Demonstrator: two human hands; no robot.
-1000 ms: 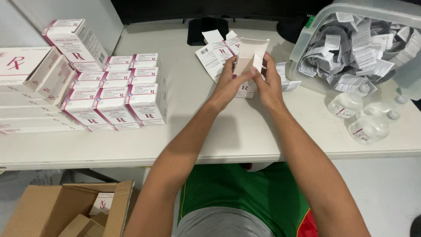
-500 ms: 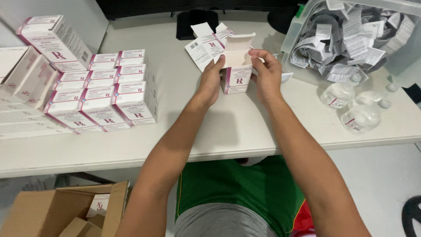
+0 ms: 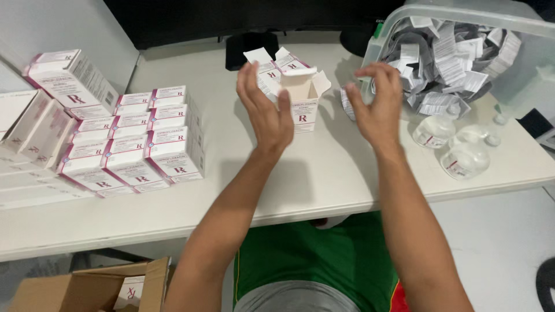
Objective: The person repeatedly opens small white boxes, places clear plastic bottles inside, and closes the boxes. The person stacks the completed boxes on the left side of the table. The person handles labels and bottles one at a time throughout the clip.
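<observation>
Between the hands: small carton (image 3: 303, 101) upright, top flaps open; left hand (image 3: 263, 112) touching its side, fingers spread, empty. Right hand (image 3: 376, 104) farther, loosely curled, empty.

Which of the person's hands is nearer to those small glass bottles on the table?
The right. The right hand hovers open just left of the glass bottles, beside the clear bin. The left hand is farther off, at the open white carton.

stacked boxes (image 3: 133, 138), leaflet bin (image 3: 462, 52), vials (image 3: 457, 147), cardboard carton (image 3: 87, 289).
</observation>
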